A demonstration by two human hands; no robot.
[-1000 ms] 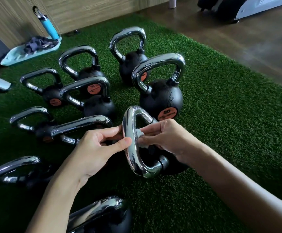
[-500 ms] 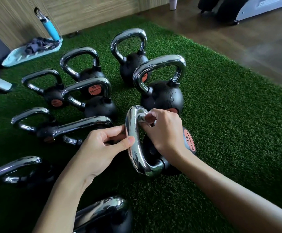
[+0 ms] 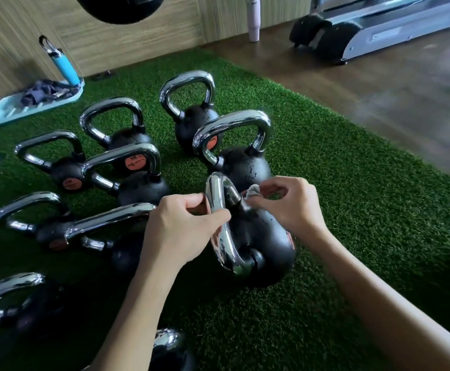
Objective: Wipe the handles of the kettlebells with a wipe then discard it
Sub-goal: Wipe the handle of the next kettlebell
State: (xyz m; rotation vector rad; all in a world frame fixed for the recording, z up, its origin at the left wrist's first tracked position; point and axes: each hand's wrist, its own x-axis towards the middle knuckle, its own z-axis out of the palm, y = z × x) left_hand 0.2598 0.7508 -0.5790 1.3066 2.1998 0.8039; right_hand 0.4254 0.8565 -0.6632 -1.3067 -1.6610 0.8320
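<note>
The kettlebell [image 3: 261, 236] being cleaned lies tilted on the green turf [image 3: 352, 210] at the centre of the frame, its chrome handle [image 3: 225, 247] leaning toward the lower left. The left hand [image 3: 181, 228] curls thumb and fingers round the handle's long bar and steadies it. The right hand [image 3: 290, 207] pinches a small crumpled white wipe [image 3: 253, 190] against the handle's upper leg, just where it joins the black body.

The bell looks heavy and rigid, best tipped or steadied by the handle rather than lifted. The polished chrome is probably slippery, more so when damp, so a full wrap is safer than fingertips. The wipe is light and limp and needs only a pinch.

The other kettlebells [image 3: 138, 188] at centre left carry round orange labels. One label [image 3: 135, 163] appears to read "18", and its smaller print is illegible. On the tilted bell only a sliver of orange shows.
</note>
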